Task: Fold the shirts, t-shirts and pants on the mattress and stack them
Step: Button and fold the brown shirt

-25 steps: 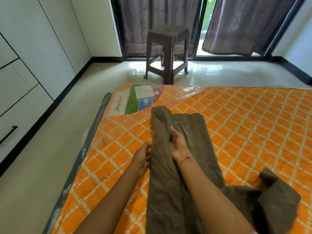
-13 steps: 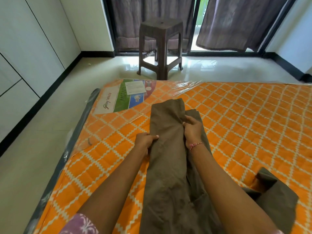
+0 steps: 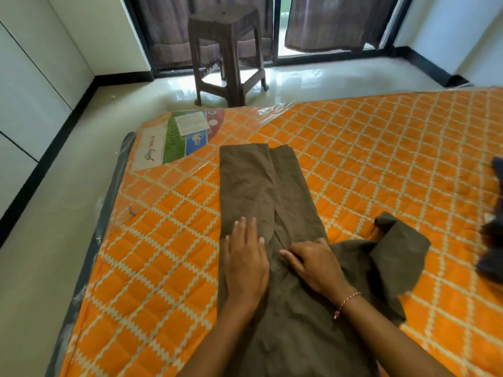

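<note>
Olive-brown pants [image 3: 261,186] lie lengthwise on the orange checked mattress [image 3: 381,148], one leg folded over the other. My left hand [image 3: 246,258] lies flat on the left leg with straight fingers. My right hand [image 3: 317,263] presses on the cloth near the middle seam, fingers pointing left and slightly bent. A loose part of the pants [image 3: 394,254] sticks out crumpled to the right.
Dark clothing [image 3: 492,246] lies at the mattress's right edge. A brown plastic stool [image 3: 228,50] stands on the glossy floor beyond the mattress, before curtained glass doors. White cabinets line the left wall. A printed label [image 3: 177,137] covers the mattress's far left corner.
Both hands have let go of the upper fold and slid back toward me, now pressing flat on the pants. The folded leg lies smoother and flatter.
</note>
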Tool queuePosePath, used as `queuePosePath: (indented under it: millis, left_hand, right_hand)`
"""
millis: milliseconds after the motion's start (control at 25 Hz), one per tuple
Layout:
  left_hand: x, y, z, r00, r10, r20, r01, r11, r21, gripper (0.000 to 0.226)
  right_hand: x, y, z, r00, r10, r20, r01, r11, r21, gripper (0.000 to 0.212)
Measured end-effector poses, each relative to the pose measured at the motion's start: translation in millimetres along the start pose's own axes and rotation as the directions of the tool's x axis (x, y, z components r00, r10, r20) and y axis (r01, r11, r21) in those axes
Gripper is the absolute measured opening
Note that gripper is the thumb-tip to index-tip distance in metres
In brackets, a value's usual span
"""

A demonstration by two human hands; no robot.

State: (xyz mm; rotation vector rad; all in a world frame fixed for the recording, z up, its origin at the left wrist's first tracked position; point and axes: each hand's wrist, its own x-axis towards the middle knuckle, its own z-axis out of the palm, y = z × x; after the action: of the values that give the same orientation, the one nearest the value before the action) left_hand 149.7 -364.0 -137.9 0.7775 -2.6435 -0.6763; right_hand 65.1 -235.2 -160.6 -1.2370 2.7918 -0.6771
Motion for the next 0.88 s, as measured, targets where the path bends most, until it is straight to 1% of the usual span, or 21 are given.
queuePosePath:
  millis: [40, 80, 120, 160, 240, 320, 360, 400, 440, 480, 520, 560, 600, 640, 680, 720, 760, 800, 840, 880]
  left_hand:
    - [-17.3, 1.4, 6.9, 0.999, 0.038, 0.014, -0.039, 0.997, 0.073, 0.052]
    - [-30.9, 3.5, 10.9, 0.998, 0.037, 0.040, -0.042, 0.992, 0.119, 0.058]
    - [-42.5, 5.1, 13.3, 0.996, 0.033, 0.085, -0.045, 0.987, 0.153, 0.064]
    - [-51.1, 4.4, 14.4, 0.989, 0.028, 0.145, -0.054, 0.982, 0.180, 0.070]
    - [-62.0, 2.0, 16.0, 0.975, 0.030, 0.219, -0.090, 0.958, 0.271, 0.077]
    - [-64.1, 3.5, 16.2, 0.956, -0.013, 0.293, -0.087, 0.942, 0.324, 0.087]
    - [-63.7, 4.3, 16.0, 0.954, -0.019, 0.301, -0.088, 0.937, 0.339, 0.090]
    - [-60.3, 3.9, 15.8, 0.952, -0.017, 0.307, -0.094, 0.934, 0.344, 0.091]
    - [-57.6, 2.7, 15.8, 0.951, -0.008, 0.309, -0.106, 0.931, 0.349, 0.088]
    - [-56.2, 0.5, 16.8, 0.944, 0.009, 0.331, -0.130, 0.929, 0.347, 0.083]
    - [-55.3, -3.7, 20.3, 0.935, 0.036, 0.352, -0.167, 0.922, 0.349, 0.079]
    - [-56.4, -8.1, 24.7, 0.927, 0.054, 0.372, -0.197, 0.913, 0.358, 0.076]
    - [-56.8, -11.3, 29.4, 0.921, 0.063, 0.385, -0.216, 0.905, 0.366, 0.076]
    - [-57.2, -12.8, 32.9, 0.921, 0.066, 0.384, -0.219, 0.904, 0.369, 0.076]
    - [-57.6, -13.0, 34.3, 0.927, 0.062, 0.370, -0.207, 0.907, 0.367, 0.077]
    - [-58.3, -12.7, 33.5, 0.935, 0.058, 0.349, -0.190, 0.914, 0.358, 0.078]
    - [-63.2, -14.0, 31.5, 0.948, 0.061, 0.313, -0.172, 0.924, 0.341, 0.080]
    - [-72.0, -16.3, 29.2, 0.958, 0.074, 0.278, -0.166, 0.932, 0.323, 0.082]
    - [-85.8, -18.9, 26.9, 0.962, 0.098, 0.256, -0.176, 0.937, 0.303, 0.084]
    - [-102.3, -21.9, 24.5, 0.962, 0.129, 0.240, -0.195, 0.941, 0.277, 0.084]
  right_hand:
    - [-3.0, 4.4, -5.8, 0.994, -0.006, 0.109, 0.013, 0.998, -0.061, 0.060]
    - [-6.3, 6.1, -14.9, 0.981, 0.006, 0.196, 0.019, 0.991, -0.129, 0.071]
    - [-9.7, 7.4, -26.1, 0.972, 0.021, 0.236, 0.023, 0.983, -0.182, 0.072]
    - [-13.1, 8.0, -36.4, 0.968, 0.044, 0.245, 0.004, 0.981, -0.193, 0.063]
    - [-25.6, 5.7, -50.1, 0.956, 0.153, 0.251, -0.106, 0.976, -0.191, 0.043]
    - [-38.2, 0.1, -54.6, 0.913, 0.309, 0.266, -0.242, 0.936, -0.256, 0.036]
    - [-41.4, -4.4, -53.9, 0.893, 0.387, 0.228, -0.311, 0.899, -0.307, 0.033]
    - [-37.9, -6.0, -45.4, 0.916, 0.385, 0.111, -0.335, 0.887, -0.317, 0.031]
    - [-30.4, -12.4, -38.0, 0.953, 0.300, -0.032, -0.296, 0.908, -0.297, 0.031]
    - [-22.7, -19.8, -31.7, 0.973, 0.196, -0.122, -0.220, 0.947, -0.232, 0.036]
    - [-12.3, -26.5, -26.3, 0.988, 0.080, -0.134, -0.106, 0.974, -0.200, 0.047]
    - [-4.0, -32.9, -20.8, 0.999, -0.005, 0.032, 0.011, 0.983, -0.181, 0.064]
    - [0.3, -32.8, -8.7, 0.974, -0.031, 0.225, 0.069, 0.984, -0.166, 0.082]
    - [2.1, -28.4, 1.8, 0.925, 0.004, 0.380, 0.059, 0.986, -0.155, 0.095]
    - [7.5, -19.9, 11.6, 0.903, 0.050, 0.426, 0.011, 0.990, -0.139, 0.097]
    - [14.9, -10.7, 16.9, 0.902, 0.112, 0.418, -0.051, 0.987, -0.154, 0.089]
    - [21.7, -5.8, 15.2, 0.893, 0.171, 0.416, -0.098, 0.977, -0.190, 0.075]
    - [29.9, -2.7, 9.6, 0.870, 0.222, 0.441, -0.129, 0.964, -0.231, 0.065]
    - [35.4, -2.2, -1.0, 0.865, 0.221, 0.451, -0.125, 0.965, -0.233, 0.061]
    - [33.1, -1.5, -12.1, 0.894, 0.170, 0.414, -0.097, 0.977, -0.190, 0.058]
